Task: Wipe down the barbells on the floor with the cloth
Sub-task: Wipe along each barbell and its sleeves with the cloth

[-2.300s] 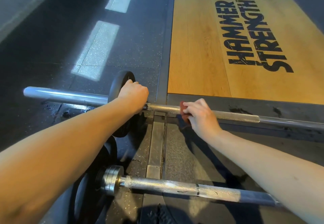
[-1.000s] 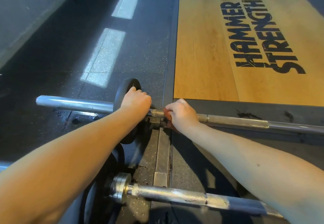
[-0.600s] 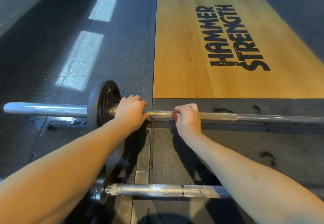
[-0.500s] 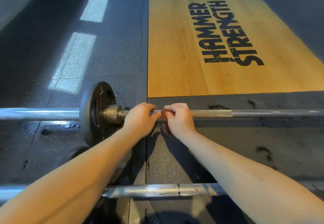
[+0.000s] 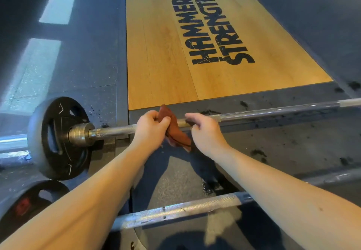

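The far barbell point(image 5: 273, 112) lies across the floor with a black plate point(image 5: 56, 138) and a steel collar on its left end. A red-brown cloth point(image 5: 173, 132) drapes over its shaft. My left hand point(image 5: 150, 130) pinches the cloth's upper part just left of it. My right hand point(image 5: 205, 132) sits just right of the cloth, fingers curled over the bar, with a dark fold of cloth at the fingertips. The near barbell point(image 5: 185, 208) lies parallel under my forearms, its plate point(image 5: 25, 204) at lower left.
A wooden lifting platform point(image 5: 166, 54) with black lettering lies beyond the far bar. Dark rubber flooring surrounds it, with black crumbs scattered on the right and bright light patches on the left. A metal frame strip runs between floor and platform.
My hands have parted on the far bar. The cloth, earlier bunched under my right hand, now hangs out between them with my left hand pinching it. The view has shifted left.
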`<action>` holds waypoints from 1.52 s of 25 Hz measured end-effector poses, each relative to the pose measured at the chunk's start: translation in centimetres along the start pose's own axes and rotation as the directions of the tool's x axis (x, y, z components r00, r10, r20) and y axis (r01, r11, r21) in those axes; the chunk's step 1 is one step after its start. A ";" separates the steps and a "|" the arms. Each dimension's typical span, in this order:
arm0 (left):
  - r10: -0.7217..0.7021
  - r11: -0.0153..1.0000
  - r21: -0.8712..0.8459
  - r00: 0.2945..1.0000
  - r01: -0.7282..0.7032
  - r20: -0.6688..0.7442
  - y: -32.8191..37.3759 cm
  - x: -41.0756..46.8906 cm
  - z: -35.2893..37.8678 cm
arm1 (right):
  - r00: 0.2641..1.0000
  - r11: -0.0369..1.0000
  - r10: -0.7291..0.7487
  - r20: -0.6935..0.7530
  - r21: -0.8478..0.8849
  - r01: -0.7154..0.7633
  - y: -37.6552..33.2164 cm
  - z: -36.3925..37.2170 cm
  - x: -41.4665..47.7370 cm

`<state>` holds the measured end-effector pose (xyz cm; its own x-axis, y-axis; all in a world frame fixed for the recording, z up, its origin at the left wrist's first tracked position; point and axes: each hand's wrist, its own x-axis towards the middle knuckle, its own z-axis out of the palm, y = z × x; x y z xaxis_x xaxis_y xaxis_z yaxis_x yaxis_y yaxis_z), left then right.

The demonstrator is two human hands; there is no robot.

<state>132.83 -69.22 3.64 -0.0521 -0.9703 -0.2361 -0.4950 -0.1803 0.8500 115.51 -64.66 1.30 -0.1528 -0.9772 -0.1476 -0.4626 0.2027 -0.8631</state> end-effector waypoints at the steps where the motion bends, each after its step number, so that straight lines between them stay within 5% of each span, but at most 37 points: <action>1: 0.073 0.997 0.046 0.994 -0.069 -0.078 1.0 0.4 0.7 | 0.980 0.979 -0.063 -0.188 -0.200 0.025 1.7 -1.7 0.5; 4: 0.367 0.860 0.402 0.928 -0.315 -0.059 2.5 1.9 2.9 | 0.948 0.814 -0.150 -0.281 -0.579 -0.043 6.9 -5.1 1.6; 7: 0.351 0.563 0.691 0.888 -0.453 0.297 2.7 2.4 6.4 | 0.959 0.880 -0.107 -0.264 -0.473 -0.032 9.0 -4.6 2.3; 9: 0.332 0.466 0.727 0.861 -0.505 0.385 2.6 2.2 8.6 | 0.932 0.924 -0.134 -0.336 -0.382 -0.005 8.9 -4.0 2.5; 13: 0.355 0.576 0.676 0.885 -0.461 0.301 2.4 2.3 10.0 | 0.918 0.944 -0.132 -0.375 -0.329 0.001 8.9 -3.9 2.3; 18: 0.338 0.406 0.781 0.872 -0.475 0.355 2.6 3.0 11.3 | 0.927 0.955 -0.122 -0.354 -0.296 0.013 8.5 -4.3 2.1; 22: 0.393 0.420 0.757 0.852 -0.501 0.347 1.4 3.0 9.9 | 0.930 0.985 0.047 -0.364 -0.140 -0.104 8.5 -5.4 1.5; 28: 0.427 0.481 0.741 0.863 -0.469 0.269 -2.0 3.8 6.4 | 0.953 0.980 0.051 -0.300 -0.169 -0.105 8.7 -7.4 1.3; 33: 0.442 0.591 0.638 0.859 -0.494 0.257 0.4 3.6 10.1 | 0.938 0.991 0.125 -0.324 -0.002 -0.133 8.6 -7.4 2.0; 38: 0.409 0.527 0.621 0.814 -0.580 0.413 6.6 4.5 18.2 | 0.906 0.988 0.154 -0.395 0.076 -0.135 9.5 -9.0 1.5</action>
<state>113.53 -71.80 -0.37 -0.6033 -0.7965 -0.0396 -0.7692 0.5680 0.2927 103.05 -63.58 -2.78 -0.5546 -0.8287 -0.0756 -0.3702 0.3271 -0.8694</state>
